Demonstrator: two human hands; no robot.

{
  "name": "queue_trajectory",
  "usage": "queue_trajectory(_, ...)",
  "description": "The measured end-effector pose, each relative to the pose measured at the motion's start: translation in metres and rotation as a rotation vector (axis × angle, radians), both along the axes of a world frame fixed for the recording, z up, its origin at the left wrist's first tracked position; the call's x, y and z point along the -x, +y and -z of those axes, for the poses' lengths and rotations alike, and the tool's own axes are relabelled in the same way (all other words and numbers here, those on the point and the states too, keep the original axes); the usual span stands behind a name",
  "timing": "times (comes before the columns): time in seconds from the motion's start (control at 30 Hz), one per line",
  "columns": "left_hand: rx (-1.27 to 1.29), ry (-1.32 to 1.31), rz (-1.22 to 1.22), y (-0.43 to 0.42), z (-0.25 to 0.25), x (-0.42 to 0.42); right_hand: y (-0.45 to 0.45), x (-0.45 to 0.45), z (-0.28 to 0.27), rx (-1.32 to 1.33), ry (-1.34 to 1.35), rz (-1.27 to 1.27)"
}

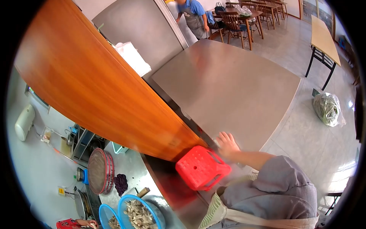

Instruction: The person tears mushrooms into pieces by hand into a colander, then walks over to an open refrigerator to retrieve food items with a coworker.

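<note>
My right hand [227,145] lies palm down with its fingers spread on the near edge of a metal-topped table [232,87], holding nothing. Just below it, a red plastic stool [196,168] appears tipped beside the end of an orange wooden panel [110,91]. My grey sleeve [286,183] and a striped apron [213,212] fill the lower right. My left hand is out of view.
Mushrooms [139,215] fill a blue basket [160,217] on the lower-left counter, near stacked round sieves [101,171]. A person in a red sleeve [66,224] works there; another person [192,19] stands behind the table. A plastic bag [328,109] sits on the floor.
</note>
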State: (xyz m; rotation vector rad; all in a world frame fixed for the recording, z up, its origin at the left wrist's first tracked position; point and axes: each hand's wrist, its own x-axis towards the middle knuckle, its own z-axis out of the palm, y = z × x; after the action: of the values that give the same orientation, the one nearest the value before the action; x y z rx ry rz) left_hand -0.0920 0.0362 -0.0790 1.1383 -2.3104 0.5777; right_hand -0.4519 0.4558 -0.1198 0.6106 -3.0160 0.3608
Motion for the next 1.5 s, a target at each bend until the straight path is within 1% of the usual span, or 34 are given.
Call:
queue_trajectory(0.2,0.06,-0.089,0.03,0.028,0.041,-0.023,-0.001,0.0,-0.005,0.041,-0.032,0.013)
queue_trajectory(0.3,0.089,-0.122,0.041,0.038,0.053,-0.031,-0.002,-0.001,-0.001,0.043,-0.013,0.023)
queue_trajectory(0.4,0.122,-0.136,0.053,0.048,0.065,-0.037,0.0,0.001,-0.006,0.013,-0.042,0.024)
queue_trajectory(0.5,0.149,-0.152,0.058,0.056,0.074,-0.045,0.0,-0.002,-0.006,0.039,-0.09,0.018)
queue_trajectory(0.57,0.166,-0.16,0.062,0.061,0.078,-0.048,0.0,-0.002,-0.005,0.12,0.095,0.037)
queue_trajectory(0.6,0.171,-0.164,0.06,0.062,0.08,-0.051,0.0,0.006,-0.007,0.119,0.098,0.037)
queue_trajectory(0.67,0.188,-0.169,0.068,0.066,0.085,-0.058,-0.004,0.039,-0.048,0.043,-0.35,0.051)
queue_trajectory(0.7,0.196,-0.175,0.073,0.068,0.086,-0.059,0.003,0.065,-0.07,0.327,-0.463,0.161)
queue_trajectory(0.73,0.204,-0.178,0.078,0.07,0.088,-0.062,0.002,0.103,-0.076,0.413,-0.248,0.255)
queue_trajectory(0.77,0.212,-0.181,0.078,0.07,0.09,-0.065,0.006,0.134,-0.11,0.467,0.038,0.271)
queue_trajectory(0.8,0.221,-0.185,0.083,0.071,0.092,-0.068,0.011,0.147,-0.171,0.554,0.157,0.277)
queue_trajectory(0.83,0.229,-0.185,0.086,0.072,0.093,-0.07,0.012,0.166,-0.213,0.683,0.291,0.268)
queue_trajectory(0.87,0.236,-0.188,0.088,0.073,0.095,-0.073,0.015,0.178,-0.254,0.703,0.329,0.26)
queue_trajectory(0.93,0.245,-0.195,0.094,0.076,0.099,-0.08,0.022,0.225,-0.292,0.407,0.264,0.234)
queue_trajectory(1.0,0.255,-0.201,0.087,0.079,0.104,-0.087,0.021,0.232,-0.327,0.424,0.255,0.262)
queue_trajectory(1.07,0.256,-0.209,0.076,0.085,0.108,-0.095,0.014,0.239,-0.339,0.43,0.241,0.277)
queue_trajectory(1.13,0.26,-0.22,0.068,0.09,0.111,-0.105,0.012,0.239,-0.335,0.325,0.16,0.181)
queue_trajectory(1.2,0.267,-0.23,0.063,0.094,0.114,-0.114,0.007,0.246,-0.297,0.343,0.183,0.159)
queue_trajectory(1.27,0.275,-0.242,0.067,0.096,0.117,-0.122,0.005,0.245,-0.244,0.3,0.119,0.133)
queue_trajectory(1.3,0.277,-0.245,0.069,0.098,0.118,-0.127,0.014,0.261,-0.187,0.272,0.152,0.028)
queue_trajectory(1.33,0.283,-0.248,0.069,0.099,0.118,-0.133,0.019,0.248,-0.158,0.258,-0.032,0.087)
queue_trajectory(1.37,0.276,-0.25,0.066,0.101,0.119,-0.139,0.029,0.207,-0.114,0.21,-0.17,0.178)
queue_trajectory(1.4,0.267,-0.26,0.05,0.106,0.123,-0.146,0.037,0.176,-0.098,0.193,-0.209,0.233)
queue_trajectory(1.43,0.202,-0.251,0.03,0.11,0.124,-0.148,0.044,0.142,-0.09,0.179,-0.254,0.284)
queue_trajectory(1.47,0.138,-0.242,0.008,0.113,0.126,-0.151,0.05,0.117,-0.087,0.12,-0.357,0.329)
queue_trajectory(1.5,0.018,-0.205,-0.031,0.115,0.126,-0.147,0.057,0.099,-0.073,0.089,-0.358,0.331)
